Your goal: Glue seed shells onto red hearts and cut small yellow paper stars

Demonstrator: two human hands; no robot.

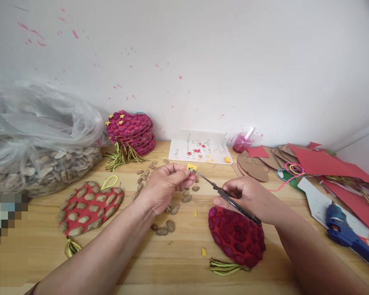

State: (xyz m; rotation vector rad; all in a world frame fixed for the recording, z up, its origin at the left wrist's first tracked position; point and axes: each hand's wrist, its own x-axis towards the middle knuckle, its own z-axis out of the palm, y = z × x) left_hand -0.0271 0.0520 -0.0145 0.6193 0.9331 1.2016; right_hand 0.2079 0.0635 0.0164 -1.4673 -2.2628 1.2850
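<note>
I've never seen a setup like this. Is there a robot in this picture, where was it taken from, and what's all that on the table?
No robot: these are a person's two bare hands, filmed by a camera worn on their head, looking forward and down. The left hand pinches a small yellow piece; the right hand holds scissors, their tips at that piece. On the wooden table, at left, are a plastic bag of peanut shells and a red heart studded with shells. A purple-studded piece lies by the right hand. Toward the wall are a purple stack and a white sheet. At right is a blue glue gun.
</note>
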